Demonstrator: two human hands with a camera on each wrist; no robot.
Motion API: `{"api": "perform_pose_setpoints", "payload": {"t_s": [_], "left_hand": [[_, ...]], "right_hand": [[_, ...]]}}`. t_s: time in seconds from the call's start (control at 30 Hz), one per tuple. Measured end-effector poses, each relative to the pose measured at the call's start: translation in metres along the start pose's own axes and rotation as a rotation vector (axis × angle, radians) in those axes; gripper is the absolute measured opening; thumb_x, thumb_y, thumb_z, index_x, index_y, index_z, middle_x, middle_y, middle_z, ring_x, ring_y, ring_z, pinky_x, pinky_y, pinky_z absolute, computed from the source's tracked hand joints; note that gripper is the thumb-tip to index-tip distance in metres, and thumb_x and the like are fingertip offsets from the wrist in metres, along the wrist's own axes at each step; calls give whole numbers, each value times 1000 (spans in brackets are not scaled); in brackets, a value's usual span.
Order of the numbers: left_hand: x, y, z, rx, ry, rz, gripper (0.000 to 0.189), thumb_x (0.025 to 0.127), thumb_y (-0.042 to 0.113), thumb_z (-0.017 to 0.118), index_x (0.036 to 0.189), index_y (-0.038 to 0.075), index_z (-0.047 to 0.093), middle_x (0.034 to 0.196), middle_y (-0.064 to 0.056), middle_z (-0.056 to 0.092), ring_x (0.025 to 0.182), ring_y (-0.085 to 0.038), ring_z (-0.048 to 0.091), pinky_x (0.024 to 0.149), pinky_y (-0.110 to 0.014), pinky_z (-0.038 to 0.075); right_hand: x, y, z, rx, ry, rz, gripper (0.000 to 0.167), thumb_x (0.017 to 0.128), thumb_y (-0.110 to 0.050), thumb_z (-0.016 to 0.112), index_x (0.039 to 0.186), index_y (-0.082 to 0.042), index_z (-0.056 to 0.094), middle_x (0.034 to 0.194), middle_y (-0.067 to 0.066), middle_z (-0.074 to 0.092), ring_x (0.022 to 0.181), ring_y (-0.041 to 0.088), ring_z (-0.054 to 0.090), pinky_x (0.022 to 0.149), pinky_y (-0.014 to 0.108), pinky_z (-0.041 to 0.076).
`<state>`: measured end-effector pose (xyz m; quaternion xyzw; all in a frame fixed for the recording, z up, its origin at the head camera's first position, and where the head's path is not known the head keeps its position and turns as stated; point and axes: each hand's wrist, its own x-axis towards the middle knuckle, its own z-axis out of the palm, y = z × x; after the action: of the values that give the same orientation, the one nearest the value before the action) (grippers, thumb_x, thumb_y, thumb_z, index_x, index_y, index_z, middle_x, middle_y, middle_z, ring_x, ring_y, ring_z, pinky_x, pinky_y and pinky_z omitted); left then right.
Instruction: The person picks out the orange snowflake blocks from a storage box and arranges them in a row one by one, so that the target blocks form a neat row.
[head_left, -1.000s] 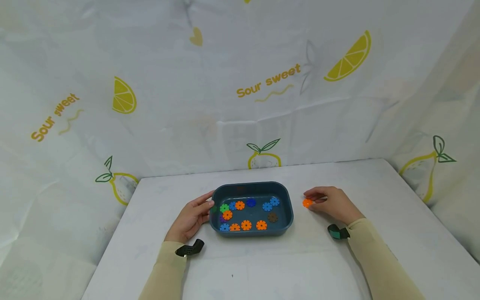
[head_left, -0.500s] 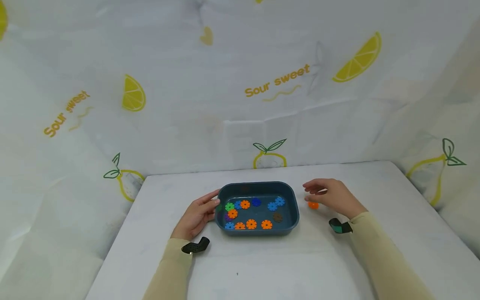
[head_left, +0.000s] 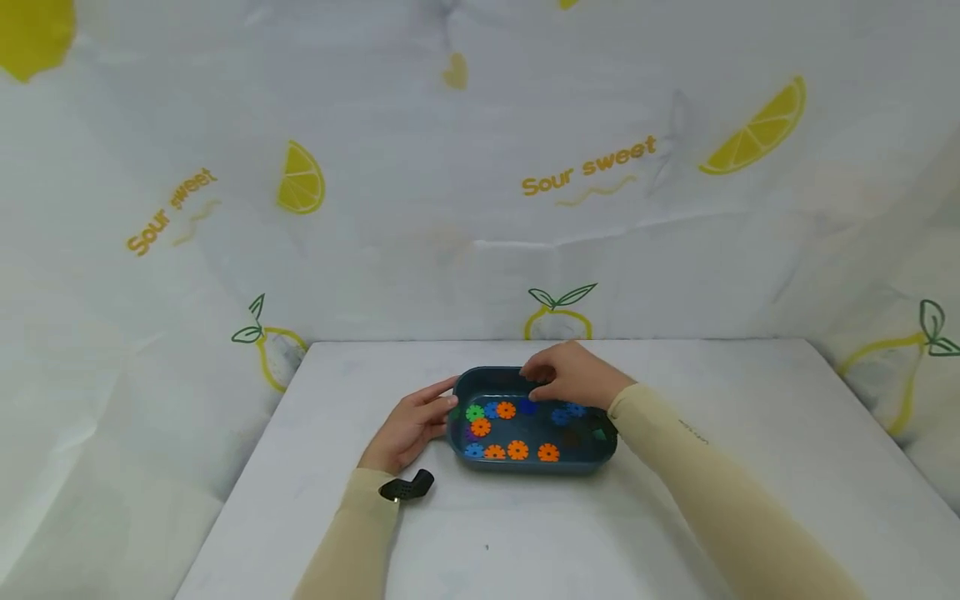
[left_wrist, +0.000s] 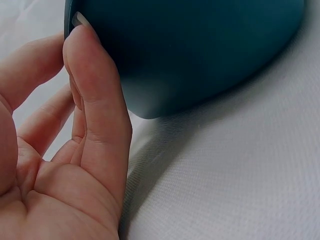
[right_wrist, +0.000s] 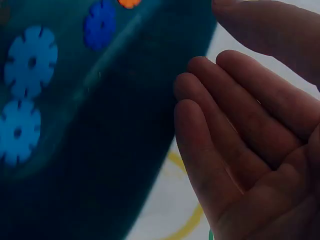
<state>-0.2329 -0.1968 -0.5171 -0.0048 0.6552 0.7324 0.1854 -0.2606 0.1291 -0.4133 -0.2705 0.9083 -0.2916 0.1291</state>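
At the left, the left hand [head_left: 408, 427] pinches the end of a dark teal tray [head_left: 525, 468] resting on the white tabletop [head_left: 465, 533]. Inside it, left to right, lie a green notched disc [head_left: 476, 412], several orange notched discs [head_left: 517, 450], a dark blue notched disc [head_left: 528, 407] and two lighter blue notched discs [right_wrist: 31, 74]; the right hand [head_left: 576, 375], released with fingers relaxed, hangs over the tray's far side.

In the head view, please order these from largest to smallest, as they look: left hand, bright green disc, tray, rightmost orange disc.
1. Tray
2. Left hand
Bright green disc and rightmost orange disc: too alike to rank.
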Motion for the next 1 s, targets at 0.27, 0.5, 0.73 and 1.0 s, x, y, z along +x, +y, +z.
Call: {"api": "perform_pose_setpoints", "payload": {"t_s": [0.27,0.5,0.73,1.0], "left_hand": [[1,2,0,3,-19,18,61,97,39,83,153,25,64,129,-9,75,104,-21,69,91,-32,61],[-3,3,0,-15,-12,12,58,97,38,83,151,26,65,129,-9,74,101,-19,69,89,-29,61],[-3,3,2,-15,-6,9,58,97,38,82,151,26,65,125,-8,74,96,-18,68,86,-28,60],[-3,3,0,-36,-11,8,58,96,37,83,150,26,66,120,-7,74,94,-17,67,85,-27,60]], "right_hand": [[26,-15,30,-113,-95,-7,34,95,-20,84,128,-12,79,123,2,79,109,18,72,102,43,61],[35,-14,48,-192,-95,15,31,95,-20,85,125,-12,81,120,2,81,109,19,72,109,47,57],[34,-11,58,-172,-84,15,34,93,-17,86,126,-9,80,124,4,80,117,22,73,112,48,56],[37,-17,62,-205,-64,27,32,93,-20,87,123,-9,81,121,4,81,110,19,73,107,45,59]]}}
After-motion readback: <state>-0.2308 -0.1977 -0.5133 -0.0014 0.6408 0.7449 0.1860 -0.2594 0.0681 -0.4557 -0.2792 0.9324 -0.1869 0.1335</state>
